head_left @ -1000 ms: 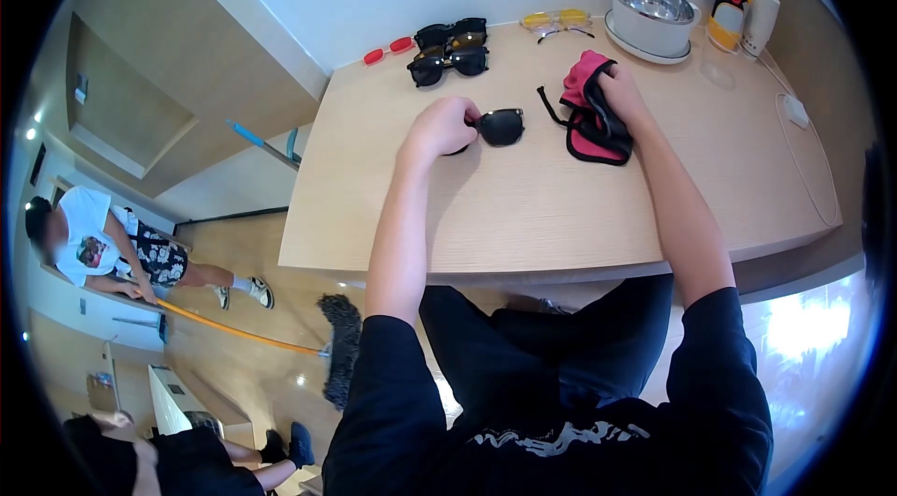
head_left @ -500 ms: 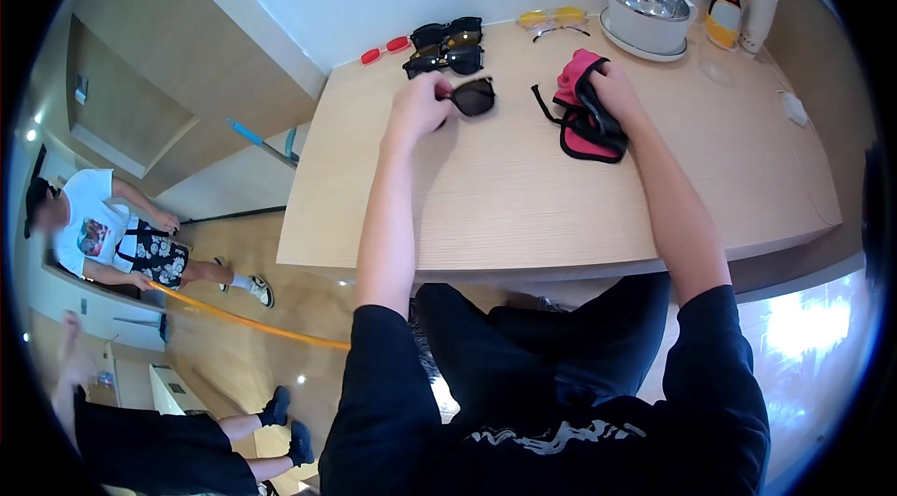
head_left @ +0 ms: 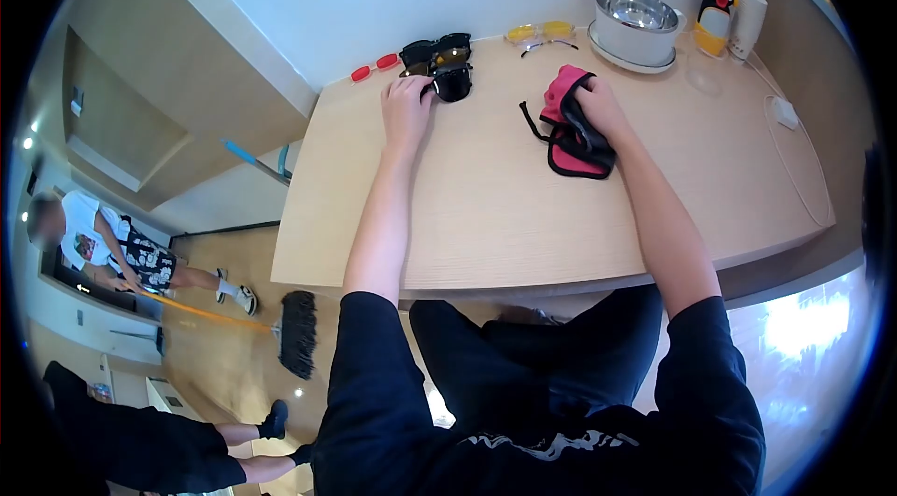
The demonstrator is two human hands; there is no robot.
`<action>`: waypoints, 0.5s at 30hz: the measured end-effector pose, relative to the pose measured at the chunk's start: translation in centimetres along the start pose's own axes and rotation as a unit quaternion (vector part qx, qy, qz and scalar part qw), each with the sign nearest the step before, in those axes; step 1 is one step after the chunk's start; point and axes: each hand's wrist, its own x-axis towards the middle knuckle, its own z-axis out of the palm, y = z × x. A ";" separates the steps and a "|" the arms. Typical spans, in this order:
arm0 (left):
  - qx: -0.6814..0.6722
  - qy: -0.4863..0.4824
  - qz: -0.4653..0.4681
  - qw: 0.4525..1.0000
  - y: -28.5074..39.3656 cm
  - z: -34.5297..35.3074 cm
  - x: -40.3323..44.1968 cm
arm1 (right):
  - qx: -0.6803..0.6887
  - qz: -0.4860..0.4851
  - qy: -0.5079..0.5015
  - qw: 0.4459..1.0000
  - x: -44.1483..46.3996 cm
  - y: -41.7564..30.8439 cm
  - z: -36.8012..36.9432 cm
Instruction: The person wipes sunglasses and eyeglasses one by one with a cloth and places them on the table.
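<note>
My left hand [head_left: 407, 113] pinches dark sunglasses [head_left: 453, 83] by one side, right at the front of the row of dark glasses [head_left: 435, 49] near the wall. Red-lensed glasses [head_left: 375, 67] lie just left of that row. My right hand [head_left: 603, 110] is closed on a pink and black pouch [head_left: 577, 148], which rests crumpled on the table with its cord out to the left. Yellow-lensed glasses [head_left: 540, 32] lie near the wall, and a thin-framed pair [head_left: 549, 46] is in front of them.
A white bowl [head_left: 637, 29] on a plate, a penguin figure [head_left: 716, 15], a white cup [head_left: 747, 21] and a cable [head_left: 785, 113] occupy the table's right side. On the left, one person [head_left: 98, 239] holds a mop [head_left: 298, 334]; another person [head_left: 140, 431] is lower down.
My left hand has carried the sunglasses from mid-table up and left to the row of dark glasses. My right hand stays on the pouch. The people and mop at left have shifted.
</note>
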 end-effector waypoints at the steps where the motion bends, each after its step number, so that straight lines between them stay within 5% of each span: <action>1: -0.002 0.007 0.004 1.000 -0.2 0.2 -0.1 | -0.008 0.007 -0.001 1.000 0.0 -0.1 -0.1; 15: -0.002 0.033 -0.026 0.999 -0.5 0.6 -0.4 | -0.055 0.003 0.018 0.998 -2.0 -3.7 0.5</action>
